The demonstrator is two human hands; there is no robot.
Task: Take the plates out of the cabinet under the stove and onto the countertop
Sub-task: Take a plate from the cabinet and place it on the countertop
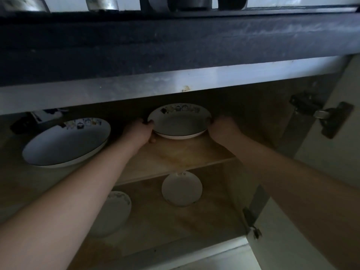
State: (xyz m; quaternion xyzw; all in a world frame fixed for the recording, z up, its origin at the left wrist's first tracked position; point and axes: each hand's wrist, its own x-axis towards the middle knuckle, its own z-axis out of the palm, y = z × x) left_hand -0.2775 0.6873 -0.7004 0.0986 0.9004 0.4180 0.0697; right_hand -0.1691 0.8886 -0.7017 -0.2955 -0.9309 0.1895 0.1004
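Note:
A white plate with a cartoon print (pixel 180 121) rests on the upper shelf (pixel 175 156) of the open cabinet, stacked on a second plate whose rim shows beneath it. My left hand (pixel 140 133) grips its left rim and my right hand (pixel 222 129) grips its right rim. A larger oval plate (pixel 66 143) lies on the same shelf to the left. On the lower shelf sit a small white plate (pixel 182 189) and another plate (pixel 113 213), partly hidden by my left forearm.
The dark countertop edge (pixel 175 39) overhangs the cabinet, with pots (pixel 101 3) on top. The cabinet door (pixel 331 152) stands open at the right, its hinges (pixel 323 117) jutting inward. A dark object (pixel 39 118) sits behind the oval plate.

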